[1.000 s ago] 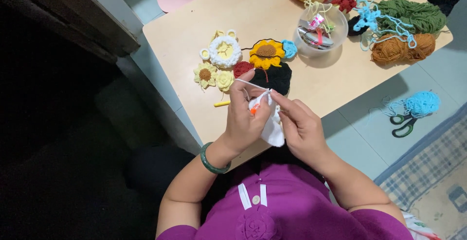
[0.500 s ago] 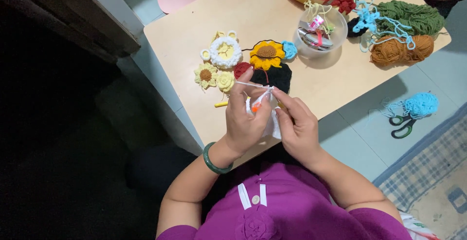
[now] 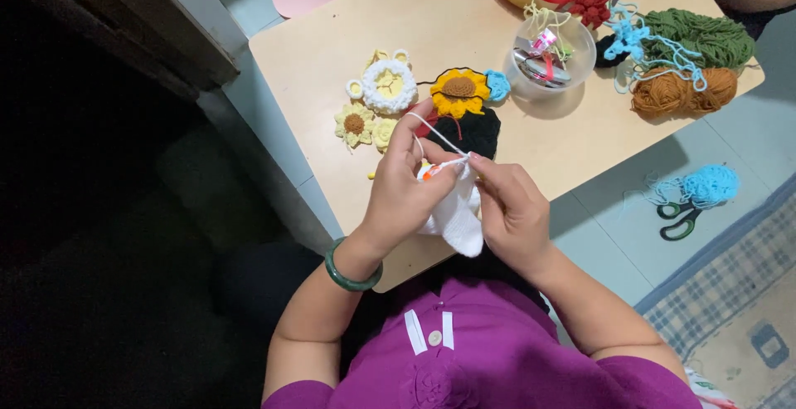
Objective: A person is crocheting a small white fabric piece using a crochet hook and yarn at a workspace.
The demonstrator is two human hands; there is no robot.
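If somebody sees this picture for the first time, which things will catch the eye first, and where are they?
First, the left hand and right hand at the table's near edge, both holding a white crocheted piece with white yarn running over the left fingers. Just beyond them lies a bright crocheted sunflower on the wooden table. At the far right corner sit green yarn and brown yarn.

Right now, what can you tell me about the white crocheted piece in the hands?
The white crocheted piece looks like soft yarn fabric, small and limp, hanging below the fingers over the near edge of the table. The left hand and right hand pinch its top edge between them. A white strand runs up from it over the left fingers. Something small and orange shows at the left fingertips; its kind is unclear.
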